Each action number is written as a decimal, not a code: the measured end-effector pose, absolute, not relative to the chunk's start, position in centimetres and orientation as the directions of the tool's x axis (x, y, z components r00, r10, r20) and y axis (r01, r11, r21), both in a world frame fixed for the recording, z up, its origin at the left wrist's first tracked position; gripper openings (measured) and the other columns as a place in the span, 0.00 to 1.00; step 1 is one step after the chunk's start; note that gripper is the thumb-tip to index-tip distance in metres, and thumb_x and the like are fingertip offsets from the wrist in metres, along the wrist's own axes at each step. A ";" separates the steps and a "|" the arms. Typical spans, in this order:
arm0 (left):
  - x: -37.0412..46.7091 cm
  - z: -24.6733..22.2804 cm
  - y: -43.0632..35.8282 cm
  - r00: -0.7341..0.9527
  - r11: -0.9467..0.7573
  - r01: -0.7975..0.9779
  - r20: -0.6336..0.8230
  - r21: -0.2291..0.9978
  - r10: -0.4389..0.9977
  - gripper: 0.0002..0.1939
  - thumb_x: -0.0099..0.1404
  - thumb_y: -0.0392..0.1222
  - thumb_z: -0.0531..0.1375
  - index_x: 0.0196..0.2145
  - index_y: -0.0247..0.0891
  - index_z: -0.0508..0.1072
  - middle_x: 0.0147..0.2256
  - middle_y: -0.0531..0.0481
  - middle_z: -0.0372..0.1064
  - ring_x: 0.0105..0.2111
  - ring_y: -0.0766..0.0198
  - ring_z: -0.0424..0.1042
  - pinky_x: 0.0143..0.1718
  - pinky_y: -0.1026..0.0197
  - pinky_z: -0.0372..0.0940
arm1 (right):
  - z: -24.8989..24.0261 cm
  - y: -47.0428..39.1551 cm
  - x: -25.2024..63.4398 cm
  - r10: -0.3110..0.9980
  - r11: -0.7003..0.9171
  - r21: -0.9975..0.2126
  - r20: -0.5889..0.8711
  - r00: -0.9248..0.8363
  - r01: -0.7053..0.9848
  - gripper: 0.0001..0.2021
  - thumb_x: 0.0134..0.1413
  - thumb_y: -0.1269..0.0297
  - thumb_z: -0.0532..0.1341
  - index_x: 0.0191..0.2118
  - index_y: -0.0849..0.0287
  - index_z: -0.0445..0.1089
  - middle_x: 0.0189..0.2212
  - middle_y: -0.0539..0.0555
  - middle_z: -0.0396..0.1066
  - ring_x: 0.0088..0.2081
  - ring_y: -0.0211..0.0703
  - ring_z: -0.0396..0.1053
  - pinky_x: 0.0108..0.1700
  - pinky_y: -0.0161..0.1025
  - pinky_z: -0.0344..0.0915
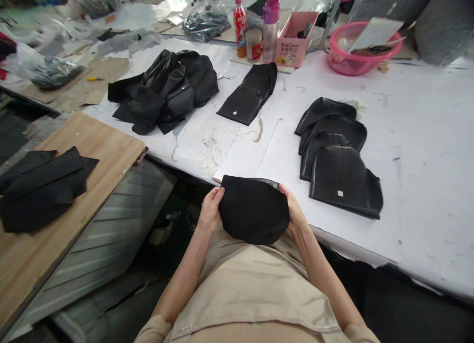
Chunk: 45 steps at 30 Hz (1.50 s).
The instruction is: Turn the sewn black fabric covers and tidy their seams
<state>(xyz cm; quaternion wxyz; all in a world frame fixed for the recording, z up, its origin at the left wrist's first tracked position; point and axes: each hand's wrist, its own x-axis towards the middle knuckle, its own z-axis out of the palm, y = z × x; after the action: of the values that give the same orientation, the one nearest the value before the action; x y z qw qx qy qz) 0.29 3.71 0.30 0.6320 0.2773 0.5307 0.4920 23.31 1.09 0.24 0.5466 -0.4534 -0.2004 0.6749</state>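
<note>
Between my hands, just off the table's near edge, is a black fabric piece (254, 209) with a rounded lower side. Its left upper corner is pinched by my left hand (212, 205), thumb on top. At the opposite side my right hand (294, 207) grips the edge, its fingers partly hidden behind the cloth. A shiny lining shows along the piece's top edge. To the right on the table, several similar black pieces (344, 177) lie overlapped in a row, the nearest bearing a small white label. Farther ahead lies another black stack (249, 94), also with a white label.
A heap of black material (168, 89) lies at the table's back left. Behind stand a red-labelled bottle (240, 27), a purple-lidded bottle (271, 29), a pink box (296, 39) and a pink basin (361, 61). More black pieces (48, 185) rest on a wooden board (107, 135) at left.
</note>
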 end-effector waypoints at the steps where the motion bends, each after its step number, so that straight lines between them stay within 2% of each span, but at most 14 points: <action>1: 0.1 0.6 3.8 -0.083 0.322 -0.349 -0.371 0.880 0.925 0.16 0.56 0.49 0.70 0.30 0.35 0.71 0.27 0.54 0.71 0.26 0.70 0.68 0.32 0.67 0.65 | 0.4 1.1 23.5 0.919 -0.295 -0.782 -0.389 0.061 -0.549 0.20 0.47 0.53 0.71 0.46 0.50 0.71 0.32 0.48 0.78 0.30 0.42 0.73 0.33 0.36 0.69; 4: -0.4 1.3 3.6 -0.153 0.214 -0.287 -0.265 0.934 0.952 0.15 0.56 0.46 0.70 0.29 0.36 0.68 0.25 0.56 0.67 0.24 0.72 0.66 0.29 0.69 0.63 | 0.7 0.9 24.1 0.929 -0.216 -0.820 -0.339 0.147 -0.530 0.26 0.52 0.46 0.66 0.55 0.47 0.64 0.41 0.50 0.77 0.37 0.43 0.74 0.37 0.37 0.69; 7: -0.6 1.7 3.0 -0.202 0.147 -0.183 -0.183 0.972 0.962 0.15 0.57 0.47 0.69 0.30 0.37 0.68 0.25 0.57 0.65 0.24 0.73 0.64 0.28 0.70 0.61 | 0.8 0.5 24.2 0.965 -0.155 -0.862 -0.237 0.114 -0.483 0.28 0.50 0.40 0.65 0.53 0.48 0.64 0.54 0.55 0.72 0.49 0.48 0.72 0.45 0.41 0.69; 10: -0.7 1.7 2.6 -0.253 0.113 -0.112 -0.138 0.987 0.958 0.15 0.58 0.49 0.68 0.30 0.38 0.68 0.26 0.57 0.64 0.25 0.72 0.63 0.29 0.69 0.61 | 0.8 0.2 23.8 0.983 -0.100 -0.916 -0.152 0.105 -0.388 0.29 0.42 0.48 0.72 0.49 0.49 0.64 0.60 0.56 0.66 0.57 0.51 0.66 0.54 0.43 0.65; 12: -0.7 1.6 2.4 -0.270 0.101 -0.090 -0.122 0.991 0.955 0.15 0.58 0.50 0.68 0.30 0.38 0.67 0.26 0.57 0.63 0.25 0.71 0.63 0.29 0.69 0.61 | 0.8 0.1 23.4 0.981 -0.086 -0.947 -0.134 0.138 -0.311 0.29 0.38 0.56 0.75 0.47 0.49 0.64 0.62 0.56 0.63 0.59 0.50 0.65 0.57 0.44 0.63; 15: -1.0 1.5 2.2 -0.272 0.069 -0.066 -0.084 0.995 0.959 0.15 0.58 0.49 0.67 0.30 0.38 0.68 0.26 0.57 0.63 0.26 0.71 0.63 0.31 0.69 0.62 | 0.9 0.1 22.9 0.970 -0.087 -0.964 -0.139 0.197 -0.252 0.23 0.41 0.61 0.74 0.42 0.51 0.64 0.58 0.56 0.67 0.55 0.47 0.67 0.56 0.44 0.62; 18: -1.3 1.4 2.1 -0.277 0.034 -0.044 -0.045 0.998 0.960 0.14 0.58 0.48 0.67 0.30 0.38 0.68 0.28 0.56 0.64 0.28 0.70 0.65 0.34 0.68 0.62 | 1.1 0.2 22.7 0.958 -0.061 -0.963 -0.131 0.256 -0.264 0.11 0.51 0.59 0.68 0.37 0.53 0.65 0.49 0.54 0.72 0.51 0.45 0.69 0.56 0.43 0.61; 20: -1.4 1.4 2.0 -0.273 0.035 -0.058 -0.050 0.998 0.961 0.13 0.59 0.47 0.67 0.30 0.38 0.69 0.28 0.56 0.65 0.29 0.70 0.65 0.35 0.68 0.63 | 1.2 0.1 22.6 0.950 -0.051 -0.965 -0.127 0.286 -0.257 0.08 0.53 0.59 0.66 0.34 0.53 0.67 0.44 0.52 0.73 0.48 0.45 0.69 0.54 0.42 0.61; 25: -1.3 2.2 2.0 -0.212 0.127 -0.104 -0.147 0.986 0.966 0.14 0.60 0.49 0.67 0.32 0.37 0.70 0.28 0.55 0.67 0.28 0.70 0.66 0.31 0.69 0.63 | 1.4 -0.2 22.7 0.925 -0.099 -0.959 -0.187 0.331 -0.264 0.10 0.51 0.57 0.68 0.33 0.53 0.68 0.37 0.50 0.71 0.39 0.43 0.67 0.44 0.39 0.63; 30: -1.5 3.4 2.5 -0.150 0.159 -0.034 -0.162 0.987 0.975 0.14 0.62 0.51 0.64 0.32 0.36 0.72 0.25 0.55 0.65 0.24 0.70 0.62 0.25 0.69 0.58 | 1.5 -0.3 22.6 0.935 -0.122 -0.948 -0.209 0.286 -0.294 0.11 0.51 0.56 0.68 0.34 0.53 0.67 0.39 0.50 0.71 0.39 0.44 0.67 0.43 0.39 0.64; 34: -1.4 4.1 2.7 -0.122 0.171 -0.076 -0.180 0.982 0.976 0.14 0.63 0.50 0.64 0.28 0.37 0.70 0.23 0.56 0.62 0.22 0.71 0.59 0.24 0.69 0.56 | 1.8 -0.5 22.5 0.939 -0.115 -0.940 -0.208 0.273 -0.321 0.11 0.53 0.57 0.68 0.33 0.53 0.65 0.38 0.50 0.71 0.39 0.43 0.67 0.42 0.38 0.63; 40: -1.0 4.4 2.5 -0.208 0.098 0.092 -0.077 0.991 0.975 0.18 0.63 0.53 0.63 0.24 0.37 0.67 0.23 0.56 0.60 0.24 0.70 0.58 0.26 0.67 0.58 | 2.3 -0.5 22.3 0.932 -0.126 -0.927 -0.232 0.279 -0.352 0.13 0.52 0.58 0.68 0.31 0.53 0.62 0.38 0.51 0.71 0.38 0.44 0.68 0.42 0.39 0.64; 45: -1.0 3.8 2.3 -0.261 0.052 0.092 -0.026 0.994 0.965 0.19 0.63 0.52 0.63 0.24 0.38 0.64 0.23 0.56 0.58 0.24 0.70 0.57 0.28 0.67 0.58 | 2.4 -0.4 22.2 0.935 -0.125 -0.925 -0.231 0.268 -0.358 0.13 0.53 0.59 0.68 0.31 0.53 0.61 0.37 0.50 0.71 0.37 0.43 0.67 0.41 0.39 0.64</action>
<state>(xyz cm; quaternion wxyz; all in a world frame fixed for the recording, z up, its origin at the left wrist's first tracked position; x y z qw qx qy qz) -1.04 2.32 3.83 0.4149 0.4442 0.5948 0.5260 22.21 -0.36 2.36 0.6008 -0.5225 -0.2762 0.5383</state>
